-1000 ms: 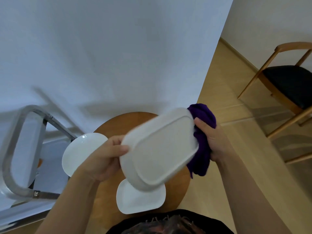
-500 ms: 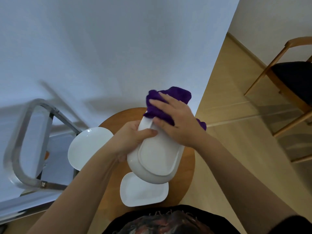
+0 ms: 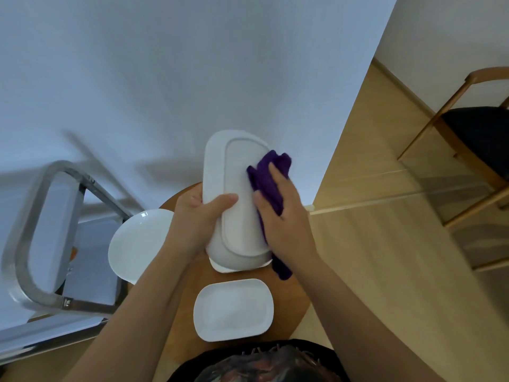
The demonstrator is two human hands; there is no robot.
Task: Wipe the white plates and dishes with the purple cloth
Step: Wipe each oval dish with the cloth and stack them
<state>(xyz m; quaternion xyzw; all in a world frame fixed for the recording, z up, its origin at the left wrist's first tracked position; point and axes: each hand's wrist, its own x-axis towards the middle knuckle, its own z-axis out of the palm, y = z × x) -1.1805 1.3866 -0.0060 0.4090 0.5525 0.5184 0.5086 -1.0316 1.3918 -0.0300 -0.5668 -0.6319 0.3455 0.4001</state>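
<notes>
Far left of the fingers: a metal frame (image 3: 41, 232), tilted, against the white wall. Nearer, just left of the left wrist: a round plate (image 3: 136, 244) on the wooden table (image 3: 190, 321), partly over its edge.

Left hand (image 3: 197, 216): curled round the near left edge of the dish (image 3: 234, 194), thumb (image 3: 220, 202) lying across the upturned base, remaining fingers hidden beneath the rim. Dish held bottom-up, long axis running away from the body, raised above the table.

Below the left thumb, under the near end of the dish: the edge of another white plate (image 3: 220, 267), mostly hidden. Nearer the body: a small rectangular plate (image 3: 234, 308) flat on the table, apart from both hands.

Right hand (image 3: 283, 216): fingers nearly straight, spread a little, pressing the cloth (image 3: 268, 183) onto the right side of the dish base. Cloth bunched beyond the fingertips, one end hanging below the heel of the palm past the dish's near right corner. Thumb resting on the dish base beside the cloth.

Far right of the fingers: a wooden chair (image 3: 468, 139) with a dark seat on the pale floor.
</notes>
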